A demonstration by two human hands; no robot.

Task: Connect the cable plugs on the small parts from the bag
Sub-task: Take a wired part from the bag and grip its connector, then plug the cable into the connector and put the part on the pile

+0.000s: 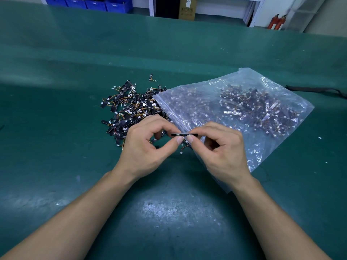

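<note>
Now | left hand (pixel 148 147), right hand (pixel 221 149) both pinching strip part (pixel 185 135) | carton (pixel 187 10) label too blurred

No legible text is found in this view. The brown cardboard box (pixel 187 8) on the floor beyond the surface (pixel 75 128) carries a white label (pixel 188 1) near its top and a block of dark print below it. Both are too small and blurred to read. The black strip (pixel 185 135) held up in the foreground shows tiny white marks on its face, not decipherable. The pile of strips (pixel 129 107) bears similar white specks, likewise unreadable.
</note>
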